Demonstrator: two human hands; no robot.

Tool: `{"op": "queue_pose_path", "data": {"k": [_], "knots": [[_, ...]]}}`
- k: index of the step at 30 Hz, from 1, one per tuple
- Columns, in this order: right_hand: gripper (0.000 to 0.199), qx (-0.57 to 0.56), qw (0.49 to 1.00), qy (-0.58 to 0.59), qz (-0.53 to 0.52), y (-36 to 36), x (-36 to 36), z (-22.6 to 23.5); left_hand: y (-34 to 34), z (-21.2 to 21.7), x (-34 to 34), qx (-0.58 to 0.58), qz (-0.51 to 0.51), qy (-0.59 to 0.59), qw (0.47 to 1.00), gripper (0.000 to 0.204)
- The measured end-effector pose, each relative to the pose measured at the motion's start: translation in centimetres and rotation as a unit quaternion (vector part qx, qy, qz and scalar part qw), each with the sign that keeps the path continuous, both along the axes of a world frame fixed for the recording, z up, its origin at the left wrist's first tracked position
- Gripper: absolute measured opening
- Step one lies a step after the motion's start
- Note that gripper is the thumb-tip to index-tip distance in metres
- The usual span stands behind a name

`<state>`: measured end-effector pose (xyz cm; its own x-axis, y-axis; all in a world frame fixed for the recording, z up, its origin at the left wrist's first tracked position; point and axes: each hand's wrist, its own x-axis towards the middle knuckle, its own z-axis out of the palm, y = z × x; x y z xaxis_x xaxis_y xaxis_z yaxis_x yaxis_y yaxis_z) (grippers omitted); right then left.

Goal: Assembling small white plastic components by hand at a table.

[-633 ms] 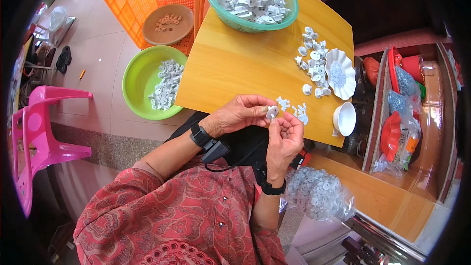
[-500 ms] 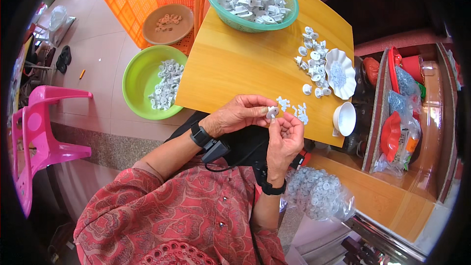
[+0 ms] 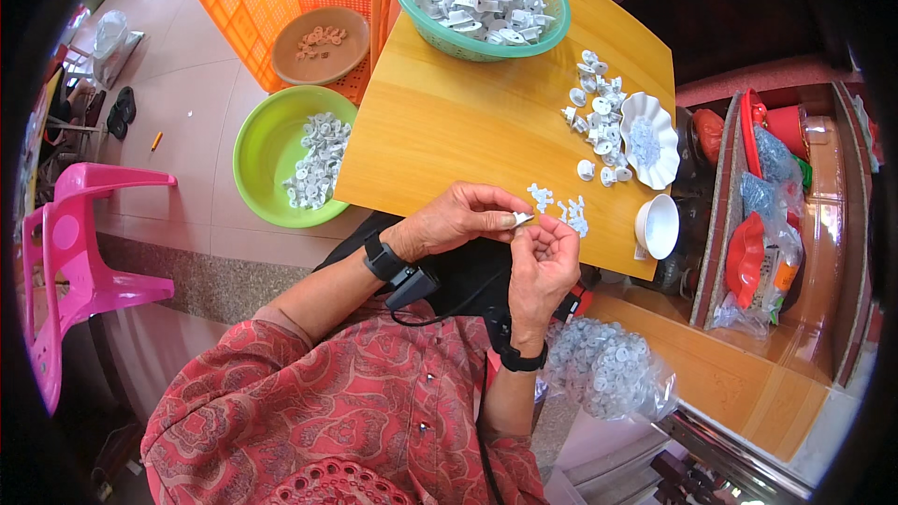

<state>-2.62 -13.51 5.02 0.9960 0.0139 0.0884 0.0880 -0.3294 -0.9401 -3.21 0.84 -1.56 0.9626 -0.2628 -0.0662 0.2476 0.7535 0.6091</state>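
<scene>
Yellow table point(image 3: 449, 122), folks, near edge right under our fingers, wood stretching up to the basket point(image 3: 477, 51). Our left hand point(image 3: 458, 222) and right hand point(image 3: 543, 266) meet there, angled inward, fingertips pinching one white part point(image 3: 521, 219). Print on the bag point(image 3: 778, 266) at right? Too tiny for us.

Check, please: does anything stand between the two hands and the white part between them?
Nothing visible does. The left hand pinches the white part directly, and the right hand's fingertips are right at it. The small white pieces lie on the table beyond, not between.
</scene>
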Motion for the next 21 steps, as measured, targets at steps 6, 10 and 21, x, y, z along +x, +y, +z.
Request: {"op": "queue_pose_path", "data": {"k": [6, 10, 21], "knots": [[0.021, -0.003, 1.000, -0.005, 0.020, 0.05, 0.10, 0.01, 0.16, 0.10, -0.04, 0.005, 0.003, 0.005, 1.000, 0.027], [0.025, 0.068, 0.997, 0.024, 0.033, -0.23, -0.07, -0.28, 0.02, 0.02, -0.12, -0.025, 0.009, 0.027, 0.999, 0.029], [0.024, 0.006, 1.000, -0.001, 0.012, 0.07, 0.09, -0.32, -0.19, 0.43, -0.12, -0.014, 0.023, 0.019, 0.999, 0.027]]}}
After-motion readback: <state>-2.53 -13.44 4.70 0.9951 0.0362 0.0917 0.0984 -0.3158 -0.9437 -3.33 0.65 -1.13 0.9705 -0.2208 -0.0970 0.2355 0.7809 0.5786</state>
